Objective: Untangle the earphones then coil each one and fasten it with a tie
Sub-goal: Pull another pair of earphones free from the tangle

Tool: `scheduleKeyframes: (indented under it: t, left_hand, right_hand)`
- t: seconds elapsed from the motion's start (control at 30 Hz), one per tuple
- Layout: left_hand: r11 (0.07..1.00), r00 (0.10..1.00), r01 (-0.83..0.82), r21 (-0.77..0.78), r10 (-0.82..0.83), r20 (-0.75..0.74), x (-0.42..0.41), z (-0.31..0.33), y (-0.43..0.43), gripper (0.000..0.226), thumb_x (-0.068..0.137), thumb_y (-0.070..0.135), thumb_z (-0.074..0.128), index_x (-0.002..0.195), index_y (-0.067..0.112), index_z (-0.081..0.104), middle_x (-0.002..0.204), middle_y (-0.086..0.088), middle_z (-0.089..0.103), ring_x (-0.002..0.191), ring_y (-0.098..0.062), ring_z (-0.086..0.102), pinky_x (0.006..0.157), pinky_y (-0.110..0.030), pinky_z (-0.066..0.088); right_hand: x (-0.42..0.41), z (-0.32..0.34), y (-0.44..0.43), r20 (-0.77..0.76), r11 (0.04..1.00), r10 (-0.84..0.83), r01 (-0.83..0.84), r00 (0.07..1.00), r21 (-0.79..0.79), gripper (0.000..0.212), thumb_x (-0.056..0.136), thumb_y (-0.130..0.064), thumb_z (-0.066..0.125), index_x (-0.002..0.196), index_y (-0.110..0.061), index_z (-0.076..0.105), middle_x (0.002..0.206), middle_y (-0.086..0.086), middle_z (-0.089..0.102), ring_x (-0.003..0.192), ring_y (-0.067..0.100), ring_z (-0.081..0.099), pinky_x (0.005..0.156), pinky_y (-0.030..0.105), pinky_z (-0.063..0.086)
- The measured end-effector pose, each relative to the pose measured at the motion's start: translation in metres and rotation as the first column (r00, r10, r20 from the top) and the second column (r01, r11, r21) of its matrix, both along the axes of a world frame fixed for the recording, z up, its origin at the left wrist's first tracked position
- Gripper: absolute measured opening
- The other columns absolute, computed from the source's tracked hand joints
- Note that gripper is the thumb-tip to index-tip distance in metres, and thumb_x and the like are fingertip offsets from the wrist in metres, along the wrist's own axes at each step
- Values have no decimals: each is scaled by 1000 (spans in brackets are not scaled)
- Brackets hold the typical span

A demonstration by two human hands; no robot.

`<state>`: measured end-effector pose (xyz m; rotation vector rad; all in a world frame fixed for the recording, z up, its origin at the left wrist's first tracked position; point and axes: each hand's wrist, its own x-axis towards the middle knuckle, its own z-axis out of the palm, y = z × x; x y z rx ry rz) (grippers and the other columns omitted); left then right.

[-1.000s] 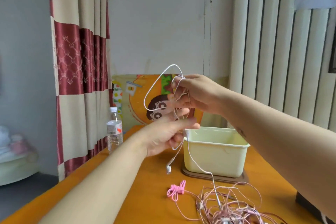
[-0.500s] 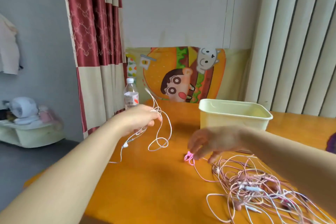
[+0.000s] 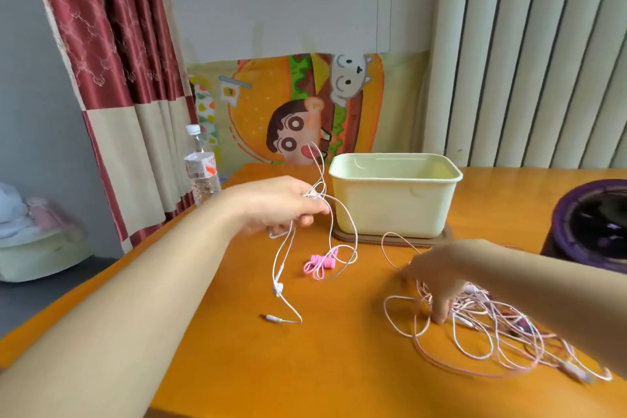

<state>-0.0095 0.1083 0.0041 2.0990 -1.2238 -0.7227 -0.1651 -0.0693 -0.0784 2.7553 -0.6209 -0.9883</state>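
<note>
Head view: pinches white earphones (image 3: 281, 268) in left grip (image 3: 288, 204); touches pink tangle (image 3: 509, 343) with blurred right grip (image 3: 437, 278), seemingly loose-fingered, forearm hiding part.

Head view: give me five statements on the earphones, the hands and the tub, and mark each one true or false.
1. The left hand grips the white earphone by its cable above the table. True.
2. The right hand touches the pink earphone tangle. True.
3. The cream tub stands on a brown base. True.
4. The white earphone's jack lies inside the tub. False: it lies on the table, in front of the left hand.
5. The water bottle stands to the right of the tub. False: it stands to the left of it, by the curtain.
</note>
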Motion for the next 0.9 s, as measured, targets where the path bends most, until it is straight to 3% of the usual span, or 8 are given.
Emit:
scheduleKeyframes:
  t: [0.13, 0.23, 0.4, 0.5, 0.6, 0.67, 0.77, 0.9]
  left_hand:
    - [997, 998, 67, -46, -67, 6, -14, 8, -17, 19, 96, 25, 52, 104, 11, 61, 59, 9, 53, 46, -8, 31, 45, -22, 23]
    - [993, 991, 109, -41, -105, 83, -24, 12, -27, 17, 93, 26, 57, 108, 20, 62, 85, 2, 64, 57, -9, 42, 50, -24, 29]
    - [983, 987, 113, -143, -95, 127, -38, 23, -37, 25, 93, 20, 56, 117, 24, 61, 87, 1, 56, 68, -10, 44, 53, -21, 32]
    - [960, 988, 126, -251, -98, 121, -43, 31, -37, 27, 91, 11, 54, 107, 31, 64, 81, 2, 57, 68, -12, 44, 54, -22, 33]
    - [924, 984, 156, -350, -115, 135, -44, 39, -32, 34, 88, 9, 52, 106, 36, 65, 75, 2, 55, 67, -12, 44, 59, -27, 35]
    - [899, 978, 170, -404, -105, 179, -46, 44, -27, 36, 88, 8, 51, 102, 38, 65, 69, 14, 58, 61, -6, 47, 62, -24, 37]
    - [858, 971, 189, -478, -90, 221, -50, 52, -19, 39, 88, 3, 50, 99, 36, 66, 70, 23, 63, 53, 3, 49, 61, -16, 39]
    - [830, 968, 211, -516, -106, 226, -51, 57, -8, 35, 92, 2, 50, 99, 31, 67, 73, 7, 64, 54, -2, 44, 55, -15, 39]
  right_hand:
    - [-17, 5, -23, 50, 998, -59, 60, 997, -16, 72, 77, -39, 74, 137, -14, 45, 129, 6, 57, 114, 25, 56, 91, 33, 48]
    - [-23, 26, -27, 300, 990, -133, 111, 945, 89, 64, 83, -37, 68, 139, -19, 44, 138, 2, 50, 123, 22, 50, 101, 33, 43]
    - [-17, 87, -20, 828, 979, -164, -16, 537, 204, 26, 91, -8, 53, 112, -16, 66, 111, -2, 67, 107, 16, 62, 94, 25, 47]
    - [-15, 110, -2, 885, 857, -387, -252, 260, 449, 16, 92, -8, 53, 97, -20, 63, 101, -2, 69, 102, 19, 64, 91, 32, 52]
    - [-16, 124, 19, 731, 549, -592, -494, 340, 674, 27, 90, -13, 58, 114, -24, 55, 115, 0, 63, 110, 16, 60, 100, 34, 47]
    - [-17, 126, 25, 688, 447, -580, -535, 437, 717, 43, 83, -16, 63, 123, -26, 50, 118, 2, 62, 109, 16, 62, 100, 34, 47]
    - [-17, 128, 28, 666, 392, -536, -546, 518, 740, 45, 83, -9, 66, 125, -17, 51, 104, 7, 64, 93, 20, 67, 86, 33, 54]
    - [-20, 133, 32, 655, 402, -583, -530, 480, 746, 6, 91, -8, 57, 95, -8, 61, 67, 3, 61, 62, 10, 60, 65, 23, 52]
